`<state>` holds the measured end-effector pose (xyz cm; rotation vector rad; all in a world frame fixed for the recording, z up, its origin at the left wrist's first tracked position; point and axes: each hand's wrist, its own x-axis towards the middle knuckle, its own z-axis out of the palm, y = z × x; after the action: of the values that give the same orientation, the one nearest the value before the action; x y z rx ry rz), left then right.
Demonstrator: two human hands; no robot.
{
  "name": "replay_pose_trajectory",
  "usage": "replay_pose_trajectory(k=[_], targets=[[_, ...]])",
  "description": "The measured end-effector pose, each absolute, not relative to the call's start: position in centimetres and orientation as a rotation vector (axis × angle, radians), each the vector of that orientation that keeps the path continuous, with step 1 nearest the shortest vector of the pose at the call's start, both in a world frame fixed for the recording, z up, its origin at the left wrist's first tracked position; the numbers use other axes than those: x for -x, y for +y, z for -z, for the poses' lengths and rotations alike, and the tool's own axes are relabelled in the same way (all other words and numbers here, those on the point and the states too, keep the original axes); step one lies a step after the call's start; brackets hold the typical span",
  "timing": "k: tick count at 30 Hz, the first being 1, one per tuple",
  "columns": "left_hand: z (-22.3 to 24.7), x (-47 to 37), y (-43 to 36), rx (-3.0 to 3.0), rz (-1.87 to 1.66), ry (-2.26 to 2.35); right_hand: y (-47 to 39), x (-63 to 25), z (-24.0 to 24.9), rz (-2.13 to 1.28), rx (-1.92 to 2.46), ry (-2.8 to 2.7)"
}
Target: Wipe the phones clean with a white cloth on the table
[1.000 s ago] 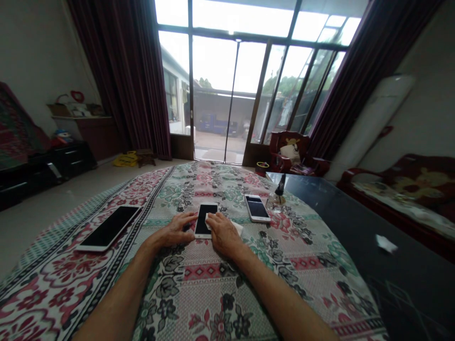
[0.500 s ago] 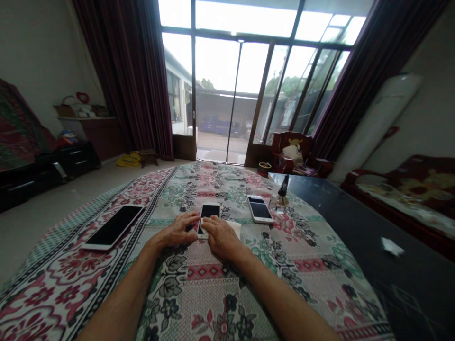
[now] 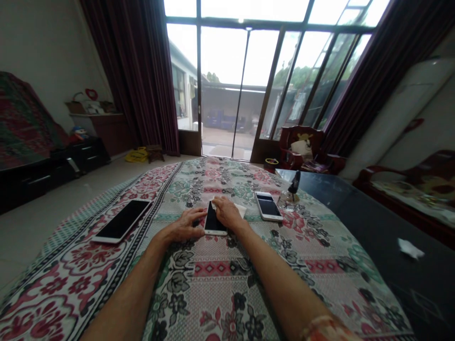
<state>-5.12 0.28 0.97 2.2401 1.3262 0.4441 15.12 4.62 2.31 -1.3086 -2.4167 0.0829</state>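
Note:
A white-framed smartphone (image 3: 213, 224) with a dark screen lies flat on the patterned tablecloth (image 3: 227, 293) in front of me. My left hand (image 3: 185, 225) rests at its left side, thumb by the lower corner and fingers spread apart, fingertips touching the edge. Over the upper right of the screen is my right hand (image 3: 229, 213), fingers bent and pressing a white wiping cloth (image 3: 241, 210) onto the glass. Part of the cloth sticks out to the right of the hand; the rest is hidden beneath it.
A larger white phone (image 3: 122, 221) lies to the left, another phone (image 3: 269, 206) to the right. Beside that one stands a clear bottle with a black top (image 3: 293, 185). A crumpled white piece (image 3: 410, 248) lies on the dark table (image 3: 369, 222) at right.
My right hand has slid with the cloth up the screen toward the phone's far end, uncovering its lower part. My left hand stays at the left edge. The view has shifted slightly.

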Motion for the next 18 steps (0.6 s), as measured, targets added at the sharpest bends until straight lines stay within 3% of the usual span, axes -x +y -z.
replay_pose_trajectory(k=[18], targets=[[-0.8,5.1,0.4,-2.283,-0.453,1.332,1.6,-16.0,-1.3,-0.063,1.101,-2.433]])
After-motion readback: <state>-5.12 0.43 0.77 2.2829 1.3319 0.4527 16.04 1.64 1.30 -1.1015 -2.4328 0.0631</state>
